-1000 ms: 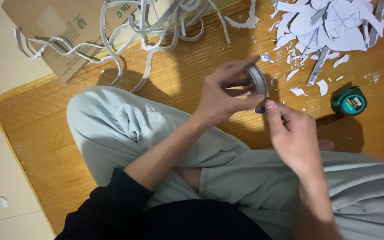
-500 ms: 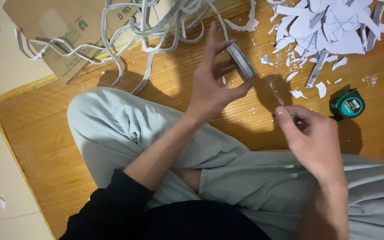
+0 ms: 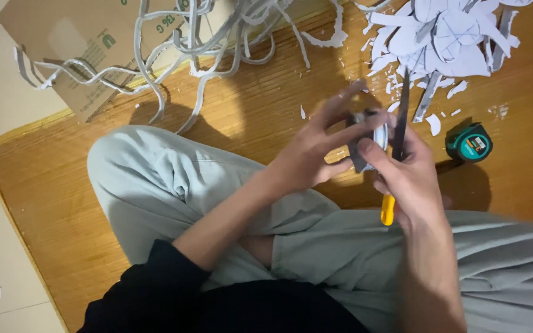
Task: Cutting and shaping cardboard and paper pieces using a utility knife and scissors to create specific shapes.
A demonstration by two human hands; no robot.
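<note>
Yellow-handled scissors [image 3: 396, 148], teal tape measure [image 3: 469, 143]

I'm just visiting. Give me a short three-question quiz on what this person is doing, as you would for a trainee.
1. True or false: the right hand holds scissors.
2. What does the left hand grip?
A. tape measure
B. tape roll
C. cardboard
3. Fill in: the tape measure lies on the ____ mat.

Key:
1. True, blades pointing up, yellow handle below.
2. B, the tape roll.
3. Bamboo.
</note>
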